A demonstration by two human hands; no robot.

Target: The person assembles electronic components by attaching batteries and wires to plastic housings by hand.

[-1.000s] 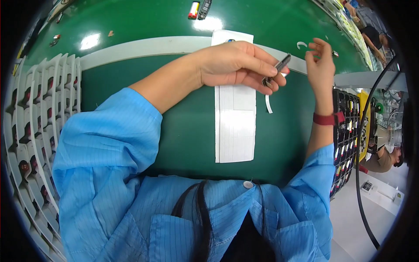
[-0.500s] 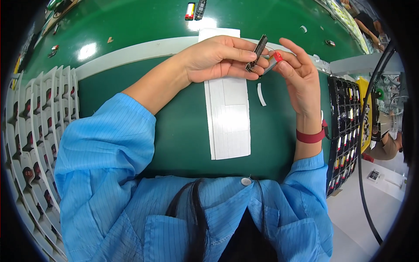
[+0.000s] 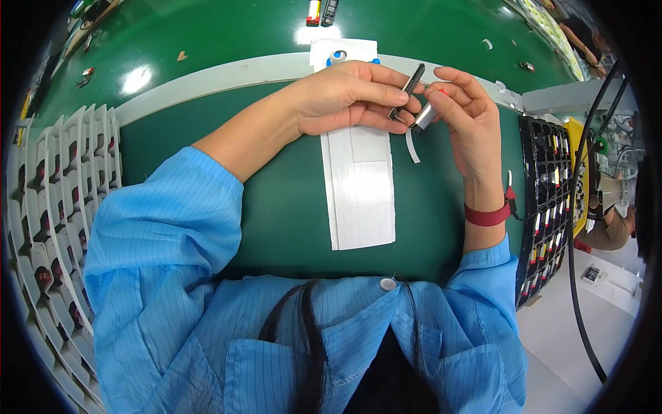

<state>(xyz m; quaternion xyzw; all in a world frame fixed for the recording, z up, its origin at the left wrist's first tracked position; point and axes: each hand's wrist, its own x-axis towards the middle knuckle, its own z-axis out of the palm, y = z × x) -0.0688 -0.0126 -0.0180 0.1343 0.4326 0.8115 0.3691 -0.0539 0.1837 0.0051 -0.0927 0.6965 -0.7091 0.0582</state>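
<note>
"Black part (image 3: 416,77) first: where is it?"

"Up above the bench (image 3: 431,214), by the far end of the white paper (image 3: 365,207). The left hand (image 3: 352,93) has it pinched between thumb and fingers. It is tilted, with its top end leaning to the right."

"And the right hand (image 3: 472,127)?"

"That one is pinching a silver piece (image 3: 423,119). I see a bit of red (image 3: 441,91) by the fingertips too."

"Do the pieces touch?"

"They are just beside each other, but I can't tell if they touch. Fingers hide some of it. The hands are very near each other as well."

"So which step is this?"

"I think it's the careful part, where both pieces are held close and worked on side by side. Neither one is down on the bench."

"What does the next move need?"

"Slow, steady hands, I'd say. The left hand should keep the black part from twisting. The right hand should turn the silver piece only a little. A hard tug could hurt something small that we can't see."

"Is anything close by?"

"A white strip (image 3: 413,148) shows just below the silver piece. Off to the right is a black tray (image 3: 529,159) with lots of little pieces in it."
</note>
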